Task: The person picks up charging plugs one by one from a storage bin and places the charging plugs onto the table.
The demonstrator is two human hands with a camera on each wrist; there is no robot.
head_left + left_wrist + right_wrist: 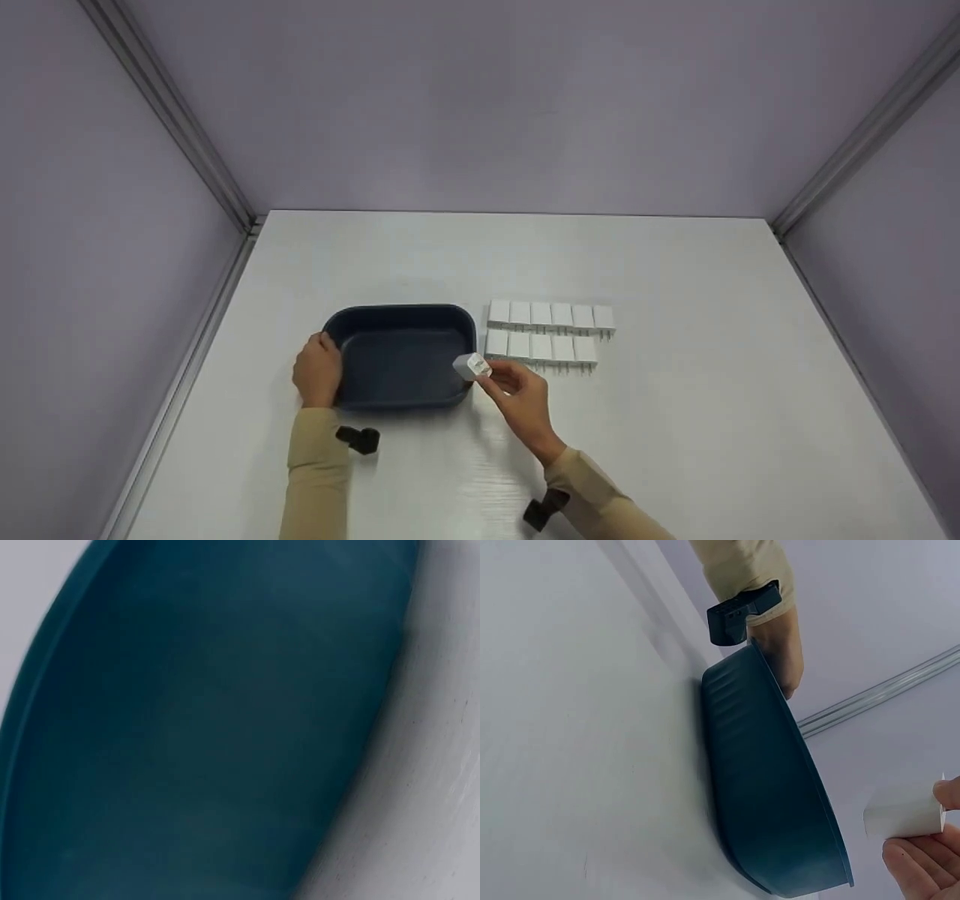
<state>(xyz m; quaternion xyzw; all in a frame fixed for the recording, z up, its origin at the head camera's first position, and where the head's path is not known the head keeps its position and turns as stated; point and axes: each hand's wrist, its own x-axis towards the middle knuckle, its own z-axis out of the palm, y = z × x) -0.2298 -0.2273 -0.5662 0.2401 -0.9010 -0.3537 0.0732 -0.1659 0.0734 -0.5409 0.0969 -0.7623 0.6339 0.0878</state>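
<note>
A dark blue rectangular basin (405,401) with rounded corners stands on the white table. My left hand (318,371) grips its left rim, fingers over the edge; the right wrist view also shows this left hand (781,652) at the far end of the basin (765,765). Between thumb and fingers, my right hand (523,401) pinches a white plug-in charger (471,366) above the basin's right rim. The right wrist view shows the charger (904,810) from the side. Only the basin (217,720) fills the left wrist view; the left hand is out of that frame.
Right of the basin, several more white chargers lie in two rows, a back row (551,313) and a front row (541,347), metal prongs facing me. Pale walls with grey metal corner rails (187,127) enclose the table (712,375) at the back and sides.
</note>
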